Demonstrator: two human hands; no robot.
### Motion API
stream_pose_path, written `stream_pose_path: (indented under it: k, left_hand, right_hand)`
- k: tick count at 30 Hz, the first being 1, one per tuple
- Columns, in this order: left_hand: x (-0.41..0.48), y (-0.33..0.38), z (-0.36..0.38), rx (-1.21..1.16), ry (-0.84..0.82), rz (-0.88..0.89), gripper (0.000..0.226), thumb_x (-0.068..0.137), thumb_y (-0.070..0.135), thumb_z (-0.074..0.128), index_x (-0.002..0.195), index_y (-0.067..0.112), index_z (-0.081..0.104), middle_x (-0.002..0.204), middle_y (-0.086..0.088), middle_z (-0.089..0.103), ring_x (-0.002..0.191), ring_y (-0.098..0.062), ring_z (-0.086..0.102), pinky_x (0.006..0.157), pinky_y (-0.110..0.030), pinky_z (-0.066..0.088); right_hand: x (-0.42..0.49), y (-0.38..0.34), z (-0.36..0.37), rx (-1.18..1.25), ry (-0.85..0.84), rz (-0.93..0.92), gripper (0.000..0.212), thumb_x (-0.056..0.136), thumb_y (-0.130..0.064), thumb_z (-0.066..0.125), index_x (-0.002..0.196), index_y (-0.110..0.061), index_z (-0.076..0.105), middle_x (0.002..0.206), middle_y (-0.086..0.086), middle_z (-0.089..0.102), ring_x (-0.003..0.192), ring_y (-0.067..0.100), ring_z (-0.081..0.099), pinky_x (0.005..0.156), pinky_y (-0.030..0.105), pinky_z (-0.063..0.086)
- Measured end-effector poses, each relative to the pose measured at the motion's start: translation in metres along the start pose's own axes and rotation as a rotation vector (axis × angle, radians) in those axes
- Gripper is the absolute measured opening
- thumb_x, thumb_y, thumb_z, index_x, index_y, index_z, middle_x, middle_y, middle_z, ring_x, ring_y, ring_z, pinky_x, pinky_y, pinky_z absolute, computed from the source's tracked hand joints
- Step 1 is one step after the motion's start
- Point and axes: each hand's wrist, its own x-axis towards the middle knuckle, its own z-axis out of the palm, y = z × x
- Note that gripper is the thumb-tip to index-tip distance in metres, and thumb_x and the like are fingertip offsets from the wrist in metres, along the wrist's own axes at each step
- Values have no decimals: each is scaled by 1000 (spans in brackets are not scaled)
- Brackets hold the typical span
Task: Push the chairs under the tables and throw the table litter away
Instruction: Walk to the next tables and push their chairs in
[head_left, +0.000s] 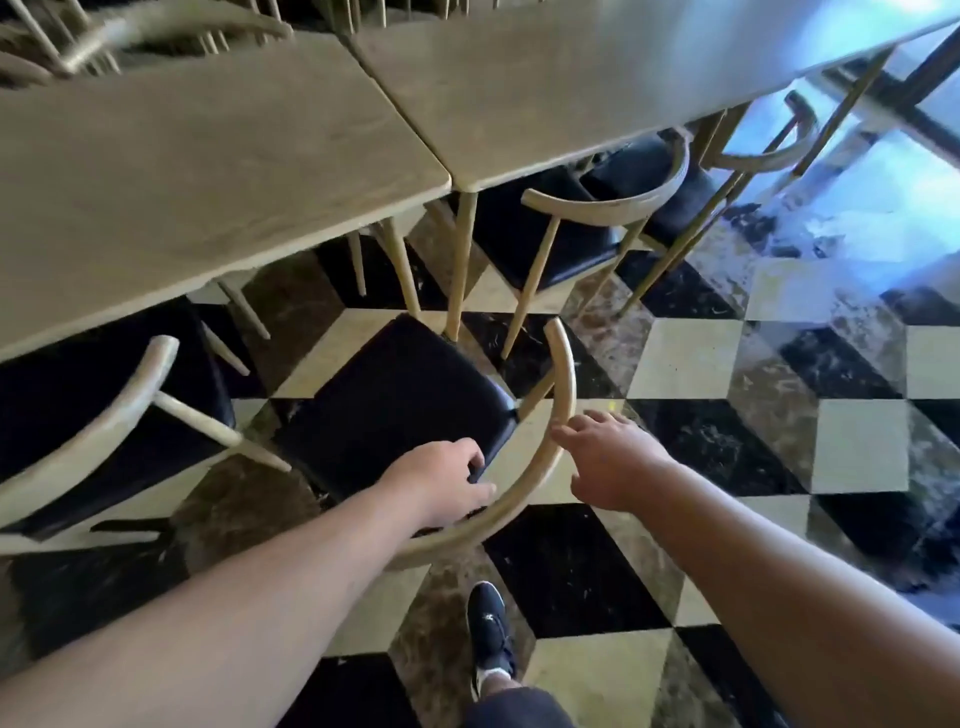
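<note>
Chairs line a row of pale wooden tables on a checkered floor, and the job looks partly done. Left of the near table (208, 171), one dark-seated chair (104, 395) sits with its seat largely beneath the tabletop. The chair being handled (400, 395) stands just in front of that table's right corner, angled and wholly clear of the tabletop, so by the look of it this one is yet to be pushed in. The person's left hand (441, 483) is curled over the curved backrest rail (535, 467), fingers wrapped to the seat side. The right hand (608, 457) is spread loosely, its fingertips touching the same rail further along; it does not appear to have closed on it. Right of the near table, under the adjoining table (597, 88), two more chairs (597, 208) (769, 145) appear mostly tucked in. A dark shoe (488, 629) shows below the hands.

No litter is visible on the two tabletops in view, though the far edge is blurred, so whether that half of the task is finished cannot be judged. No bin or other container appears anywhere in view.
</note>
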Motion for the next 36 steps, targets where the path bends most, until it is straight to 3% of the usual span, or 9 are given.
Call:
stream_pose_path:
  k: [4,8,12,15,17,23,28,31,36]
  left_hand:
    - [40,35,38,-66,-85,-78,58,92,66,64,139,33,57,131,10,65,115,-19,64,97,-40,55]
    - [68,39,63,-24,-110,-140,68,89,64,66,146,29,54,138,4,66,122,-25,64,98,-45,56]
    - [81,34,79,-4,-145,-222,58,87,54,67,134,22,55,121,-2,68,109,-30,66,90,-44,57]
    - [76,22,96,-16,-181,-292,50,85,38,66,132,23,55,117,-7,69,108,-36,67,90,-46,57]
    - [70,12,100,0,-192,-320,43,89,31,64,131,25,56,118,-9,70,109,-39,68,85,-43,54]
    - [48,-23,59,61,-84,-243,34,96,16,57,129,24,59,116,-8,69,104,-36,67,74,-39,44]
    - [42,-85,-1,105,-60,-228,29,91,18,63,118,28,63,97,3,64,90,-29,63,74,-41,51]
    - [47,-121,-32,171,-63,-198,19,89,17,64,103,29,59,88,7,58,84,-26,61,67,-39,46]
    - [64,-170,-72,236,-44,-119,19,91,15,64,103,29,60,87,6,58,80,-24,61,65,-41,48]
  right_hand:
    - [34,32,18,-110,-37,-221,82,96,-34,66,166,-30,23,172,5,27,161,30,13,130,51,8]
    - [75,34,25,-190,-66,-380,65,97,-33,66,158,-28,42,165,4,42,158,28,26,130,53,12]
    - [109,23,40,-284,-190,-466,30,93,-31,67,122,-31,66,115,-3,71,122,24,63,125,54,28]
    - [125,15,51,-383,-225,-532,13,90,-34,66,104,-33,67,83,-10,62,88,22,67,102,49,51]
    - [131,12,49,-429,-261,-566,15,92,-32,64,107,-33,66,86,-9,63,87,23,68,91,46,55]
    - [147,-17,16,-378,-239,-586,19,91,-27,58,107,-34,63,89,-9,63,94,24,68,89,46,53]
    - [171,-71,-17,-264,-128,-550,19,91,-31,57,108,-31,65,97,-6,64,92,25,65,72,35,44]
    - [187,-99,-32,-219,-101,-517,18,91,-34,60,109,-33,65,106,-6,68,97,24,66,72,33,42]
    - [223,-131,-52,-172,-107,-425,25,90,-35,61,114,-34,64,104,-8,69,95,21,66,72,33,44]
